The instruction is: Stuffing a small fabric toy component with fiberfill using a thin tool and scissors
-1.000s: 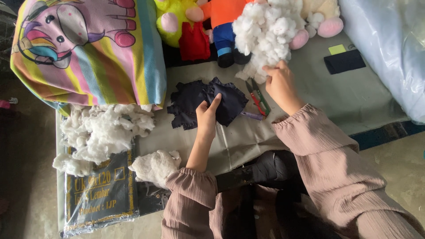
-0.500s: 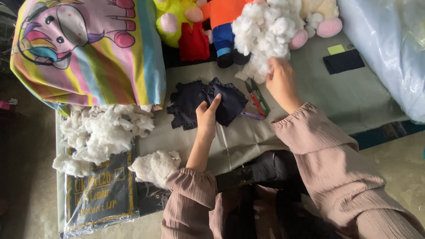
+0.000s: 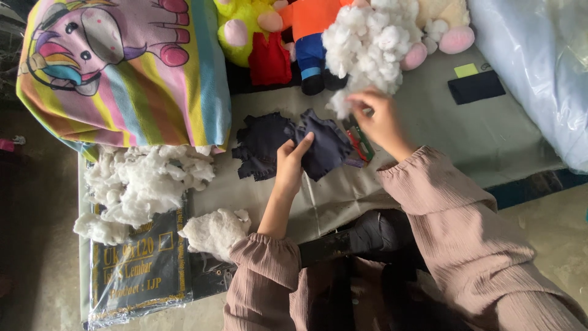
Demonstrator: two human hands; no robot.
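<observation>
Two hands are at work near the middle of the frame. The left hand pinches the edge of a dark navy fabric piece, thumb on top and fingers under it, holding it against the grey table cover. The right hand, a little blurred, closes its fingertips on a tuft at the lower edge of the big white stuffing clump in the upper middle; the tuft is not yet free of the mass.

Judging by this, the step in hand is pulling off a portion of filling while the fabric shell is held ready. The next move would seem to call for tearing a small wad clean away and bringing it to whatever opening the left hand holds, though that opening is hidden from view.

Just right of the fabric, under the right wrist, lie a few small tools with red and green handles, close enough to snag a sleeve. Behind the clump stand an orange-and-blue plush toy, a yellow plush toy and a cream one with pink feet. A striped unicorn cushion fills the upper left; below it lie loose stuffing and a dark plastic-wrapped pack. A clear plastic bag lies at the right edge.
</observation>
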